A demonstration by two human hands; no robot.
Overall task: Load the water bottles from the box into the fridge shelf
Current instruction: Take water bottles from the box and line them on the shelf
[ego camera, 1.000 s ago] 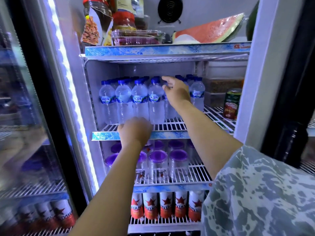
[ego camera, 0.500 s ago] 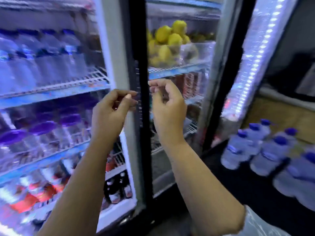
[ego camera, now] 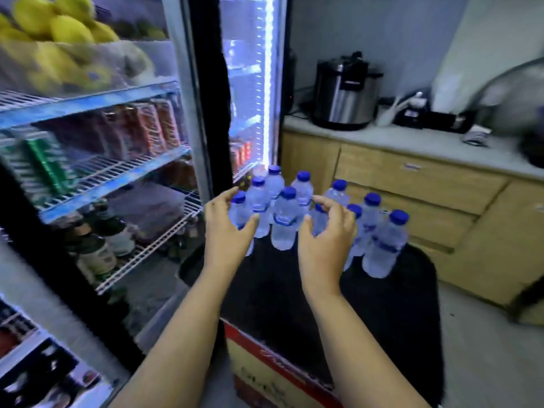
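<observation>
Reaching toward a cluster of blue-capped water bottles (ego camera: pixel 283 219) standing upright in a dark-lined box (ego camera: pixel 294 369) beside the open fridge (ego camera: pixel 123 178), both hands hover with fingers spread wide, holding nothing: left hand (ego camera: pixel 225 228) near the leftmost bottles, right hand (ego camera: pixel 326 234) among the middle ones.

Head view, looking down, forward, close over hands (ego camera: pixel 276 231)

A small shop's back kitchen is suggested; left of the hands a glass-door display fridge (ego camera: pixel 123 178) is stocked with rowed drink cans (ego camera: pixel 141 128) and bagged lemons (ego camera: pixel 59 39); beyond the right hand (ego camera: pixel 326 240) a counter (ego camera: pixel 412 142) on wooden cabinets (ego camera: pixel 412 184) carries a rice cooker (ego camera: pixel 344 92).
</observation>
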